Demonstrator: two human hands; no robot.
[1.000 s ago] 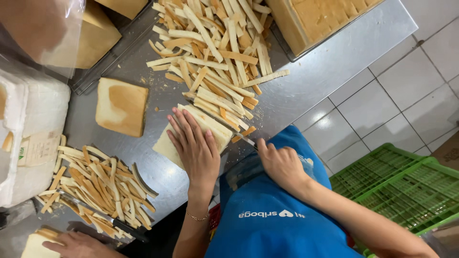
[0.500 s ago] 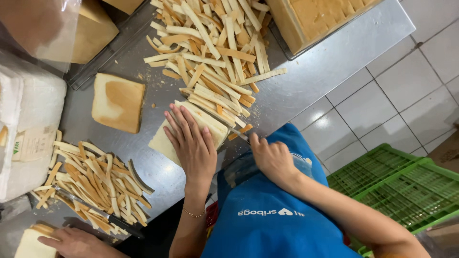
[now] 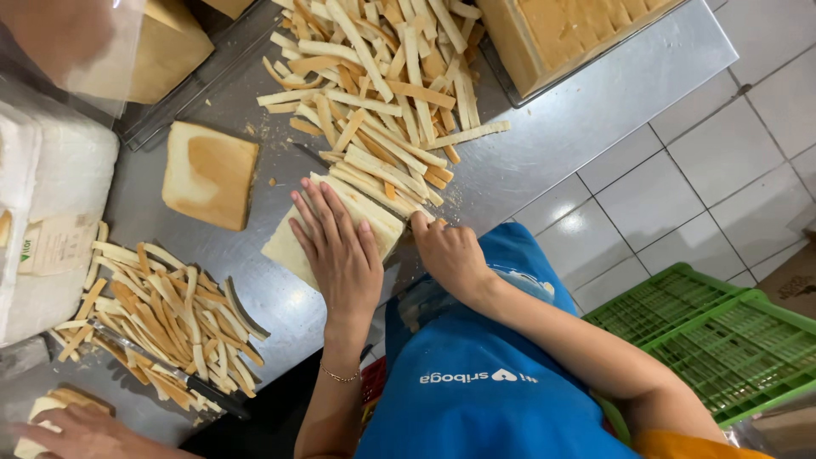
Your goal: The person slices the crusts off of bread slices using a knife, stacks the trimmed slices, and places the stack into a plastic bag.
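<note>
My left hand (image 3: 340, 248) lies flat, fingers spread, on a stack of pale bread slices (image 3: 285, 246) on the steel table (image 3: 578, 119). My right hand (image 3: 449, 255) is closed at the stack's right end, seemingly around a knife handle. A dark blade tip (image 3: 310, 155) shows along the stack's far edge, and cut strips cover the rest of the blade. A big pile of crust strips (image 3: 382, 76) lies just beyond the stack. I wear a blue apron (image 3: 476, 382).
A browned bread slab (image 3: 208, 174) sits left of the stack. A second crust pile (image 3: 161, 319) with a knife (image 3: 183, 378) lies at lower left, where another person's hand (image 3: 72, 429) rests on bread. Loaves in a tray (image 3: 578, 30) stand at the back. Green crates (image 3: 714, 348) sit on the tiled floor.
My right hand has slid left, closer to the end of the bread stack. My left hand stays pressed on the stack.
</note>
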